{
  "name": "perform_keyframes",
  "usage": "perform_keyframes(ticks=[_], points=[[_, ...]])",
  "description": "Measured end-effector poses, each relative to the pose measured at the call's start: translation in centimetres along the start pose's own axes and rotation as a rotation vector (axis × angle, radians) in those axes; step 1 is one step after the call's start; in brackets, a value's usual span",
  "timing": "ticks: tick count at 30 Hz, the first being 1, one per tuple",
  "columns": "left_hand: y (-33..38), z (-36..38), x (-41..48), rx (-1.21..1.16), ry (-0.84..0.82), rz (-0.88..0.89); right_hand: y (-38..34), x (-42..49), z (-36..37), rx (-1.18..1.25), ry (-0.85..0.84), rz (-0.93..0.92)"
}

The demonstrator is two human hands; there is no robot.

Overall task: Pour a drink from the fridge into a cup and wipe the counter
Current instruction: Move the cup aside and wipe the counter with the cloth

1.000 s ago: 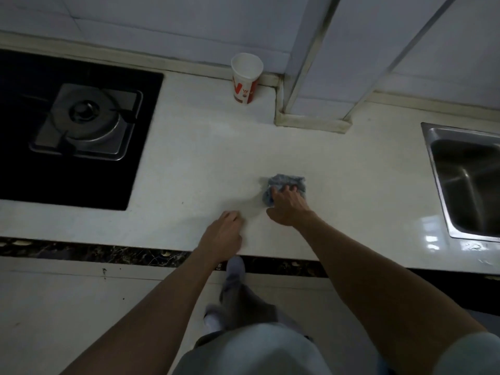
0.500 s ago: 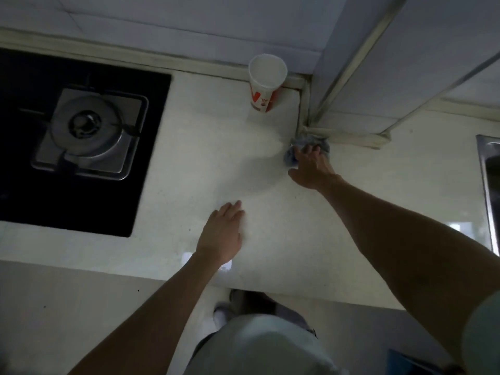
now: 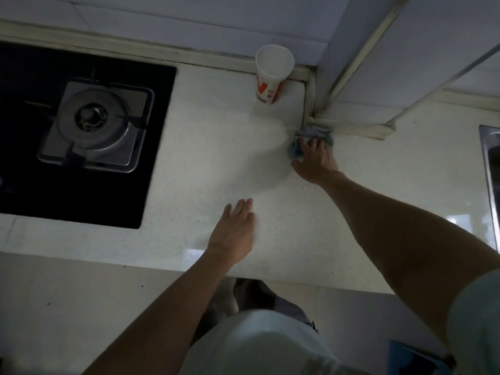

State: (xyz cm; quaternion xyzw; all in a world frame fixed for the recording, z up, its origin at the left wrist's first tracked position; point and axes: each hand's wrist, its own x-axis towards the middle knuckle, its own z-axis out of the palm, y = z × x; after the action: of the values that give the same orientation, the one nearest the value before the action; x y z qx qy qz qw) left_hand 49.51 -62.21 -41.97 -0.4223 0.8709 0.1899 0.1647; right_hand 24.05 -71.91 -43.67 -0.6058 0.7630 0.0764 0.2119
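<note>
Two bare hands are out over the pale speckled counter [image 3: 205,163], and we see both from above. Our left hand [image 3: 235,234] lies palm down near the counter's front edge, low in the middle of the frame, with its fingers straight and close together. It holds nothing. Our right hand [image 3: 315,161] reaches further in, right of centre, with its fingers stretched forward over a crumpled blue-grey cloth [image 3: 295,150] that it presses onto the counter. The fingers look laid on top of the cloth rather than wrapped round it. The cloth bunches out to the left of the fingers and beyond the fingertips, where it sits just against the foot of a tiled wall column [image 3: 357,77] that juts out from the back wall.

One paper cup [image 3: 272,77], white with red markings, stands upright in the corner where that column meets the back wall, in the upper middle of the frame. It is near the cloth but apart from it, and we cannot tell what is inside. At the left a black glass hob [image 3: 24,185] is set into the counter, with a steel gas burner [image 3: 93,123] on it. At the far right edge we catch the rim of a steel sink [image 3: 490,169].
</note>
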Motion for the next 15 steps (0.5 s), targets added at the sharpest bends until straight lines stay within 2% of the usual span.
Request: perform_keyframes(ticks=[9,15], points=[[0.0,3.8,-6.8,0.004,-0.008,0.138,-3.0,-11.1,4.7,0.004,-0.038,-0.022],[-0.9,5.3,-9.7,-0.053,-0.009,0.165,-5.1,-19.2,8.2,-0.026,-0.059,0.0]])
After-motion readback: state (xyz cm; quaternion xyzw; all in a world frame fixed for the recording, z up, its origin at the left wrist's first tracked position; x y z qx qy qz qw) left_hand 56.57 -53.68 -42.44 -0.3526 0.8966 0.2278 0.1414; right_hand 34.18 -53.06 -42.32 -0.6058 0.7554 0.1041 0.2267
